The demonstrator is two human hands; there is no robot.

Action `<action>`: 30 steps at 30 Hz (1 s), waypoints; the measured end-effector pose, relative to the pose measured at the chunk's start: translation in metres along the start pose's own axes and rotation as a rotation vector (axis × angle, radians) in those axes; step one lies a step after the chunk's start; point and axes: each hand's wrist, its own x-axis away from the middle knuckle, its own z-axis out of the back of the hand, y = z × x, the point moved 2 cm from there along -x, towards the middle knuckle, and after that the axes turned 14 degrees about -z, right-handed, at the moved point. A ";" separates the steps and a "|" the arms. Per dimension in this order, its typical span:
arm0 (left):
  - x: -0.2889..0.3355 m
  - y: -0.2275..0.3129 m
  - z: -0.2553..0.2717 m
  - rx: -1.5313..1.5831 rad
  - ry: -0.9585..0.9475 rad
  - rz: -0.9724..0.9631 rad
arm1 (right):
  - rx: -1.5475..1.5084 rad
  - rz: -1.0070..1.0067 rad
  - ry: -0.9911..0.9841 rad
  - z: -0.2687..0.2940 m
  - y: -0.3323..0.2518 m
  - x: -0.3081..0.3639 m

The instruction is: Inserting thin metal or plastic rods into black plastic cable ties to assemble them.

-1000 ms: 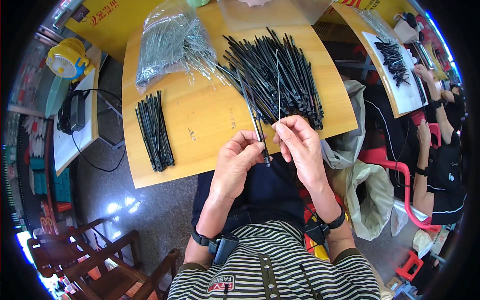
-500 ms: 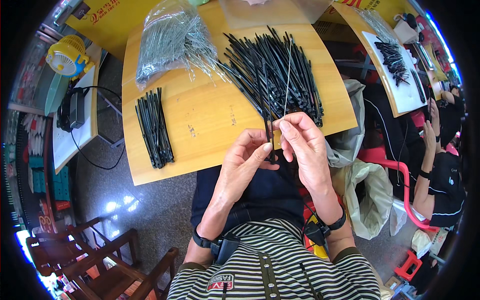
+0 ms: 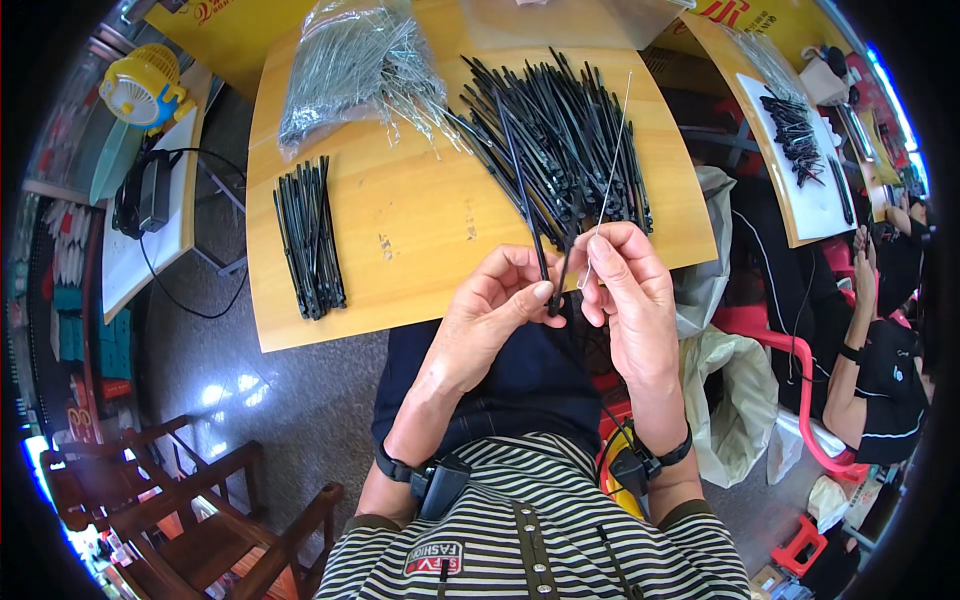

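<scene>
From where I'm standing, it comes down to the angle between two slim things at the near edge of the worktop (image 3: 400, 205). The left hand (image 3: 490, 320) grasps a black strip (image 3: 525, 200) between thumb and fingers, its long axis running away toward the far edge and tipping a little left. The right hand (image 3: 635, 300) pinches a thin wire (image 3: 615, 150), which leans right as it rises, so the two spread like a V. The wire's bent lower end sits just beside the strip's lower end, on its right; whether they touch I can't tell.

Counting: one wire in the right hand, and at least one strip in the left, maybe a second close by the fingertips. Two gatherings of strips lie on the wood, too overlapped to number: a big heap (image 3: 560, 130) beyond the hands toward the right edge, closer to the right hand, and a small bundle (image 3: 309, 240) by the near left corner, on the left hand's side. One clear bag (image 3: 340, 85) of wires lies at the far left.
</scene>
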 end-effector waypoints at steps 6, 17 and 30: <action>0.002 0.011 0.000 0.022 -0.097 -0.055 | 0.032 -0.075 -0.083 -0.002 -0.008 0.001; 0.005 0.016 -0.002 0.000 -0.061 -0.085 | 0.031 -0.068 -0.074 -0.008 -0.007 -0.003; 0.006 0.017 0.000 0.001 -0.031 -0.125 | -0.056 -0.168 -0.148 -0.010 -0.004 -0.007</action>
